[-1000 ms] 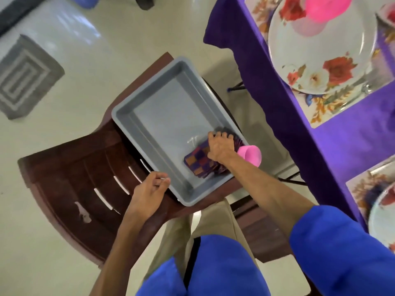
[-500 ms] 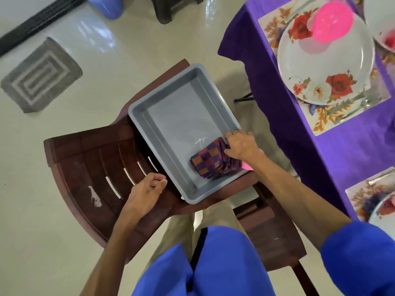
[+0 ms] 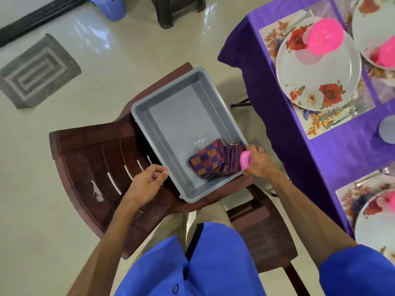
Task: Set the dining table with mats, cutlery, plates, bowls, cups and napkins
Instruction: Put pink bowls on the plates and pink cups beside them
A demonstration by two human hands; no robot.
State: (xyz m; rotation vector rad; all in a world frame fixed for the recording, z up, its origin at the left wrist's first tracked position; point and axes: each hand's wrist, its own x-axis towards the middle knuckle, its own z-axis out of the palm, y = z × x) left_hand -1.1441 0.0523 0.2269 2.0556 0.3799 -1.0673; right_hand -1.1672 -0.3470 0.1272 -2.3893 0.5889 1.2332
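Note:
A grey tray point(image 3: 181, 116) sits on a dark brown chair point(image 3: 96, 157). In its near right corner lies a stack of purple and orange checked napkins point(image 3: 205, 163). My right hand point(image 3: 259, 163) grips a small pink cup point(image 3: 245, 162) at the tray's right rim, right beside the napkins' fanned edges. My left hand point(image 3: 147, 184) rests on the chair at the tray's left rim, fingers loosely curled and holding nothing. On the purple-clothed table point(image 3: 299, 129) to the right, a floral plate point(image 3: 316, 69) carries a pink bowl point(image 3: 324, 37) on a floral mat point(image 3: 316, 127), with cutlery point(image 3: 339, 116) beside it.
More plates with pink bowls show at the table's right edge point(image 3: 376, 28) and lower right point(image 3: 372, 216). A pale cup point(image 3: 388, 129) stands at the far right. A second brown chair point(image 3: 263, 231) is under my right arm. A grey floor mat point(image 3: 38, 71) and blue bucket point(image 3: 111, 7) lie beyond.
My right hand slid off the top of the napkins to the tray's right rim, and the pink cup now shows in its grip. The view shifted; my left hand stayed by the left rim.

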